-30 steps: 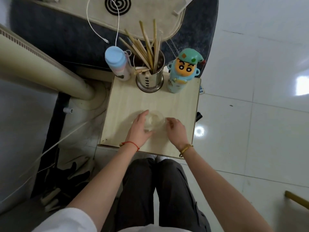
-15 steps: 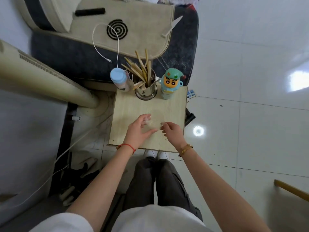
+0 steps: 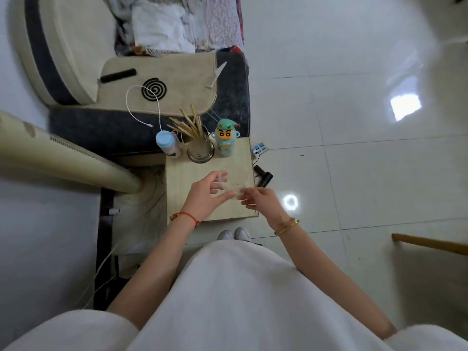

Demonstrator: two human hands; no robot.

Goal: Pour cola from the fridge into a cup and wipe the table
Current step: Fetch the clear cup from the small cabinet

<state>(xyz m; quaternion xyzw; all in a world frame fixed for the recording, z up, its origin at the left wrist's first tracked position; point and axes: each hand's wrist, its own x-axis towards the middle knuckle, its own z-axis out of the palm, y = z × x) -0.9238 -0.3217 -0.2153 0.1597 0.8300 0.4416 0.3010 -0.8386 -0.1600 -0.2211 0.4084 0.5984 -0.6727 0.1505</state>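
clear cup (image 3: pixel 231 187) blurred, left hand (image 3: pixel 206 196) grip unclear, wooden bar (image 3: pixel 430 244) cut off

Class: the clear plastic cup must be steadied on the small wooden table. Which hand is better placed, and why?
Left. The left hand is spread open around the clear plastic cup on the small wooden table; the right hand only pinches its near edge.

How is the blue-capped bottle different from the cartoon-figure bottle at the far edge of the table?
The blue-capped bottle has a plain round light-blue cap; the cartoon-figure bottle has a green hat and a yellow face. The first stands at the far left corner, the second right of the chopstick holder. Both stand upright on the table, untouched.
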